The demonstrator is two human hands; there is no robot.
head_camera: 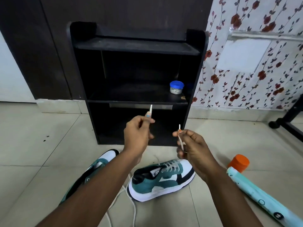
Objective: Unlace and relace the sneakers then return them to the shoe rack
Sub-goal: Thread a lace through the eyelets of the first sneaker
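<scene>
Two teal, white and black sneakers lie on the tiled floor in front of a black shoe rack (137,46). The right sneaker (161,179) is laced through its lower eyelets. My left forearm partly hides the left sneaker (96,166). My left hand (137,133) pinches one white lace end (150,110), tip pointing up. My right hand (193,145) pinches the other lace end (180,136). Both hands are raised above the right sneaker. A loose white lace (133,208) trails on the floor near me.
A small jar with a blue lid (176,87) stands on the rack's middle shelf. A light blue bottle with an orange cap (246,176) lies on the floor at right. A black frame leg (288,118) stands at far right, by the floral wall.
</scene>
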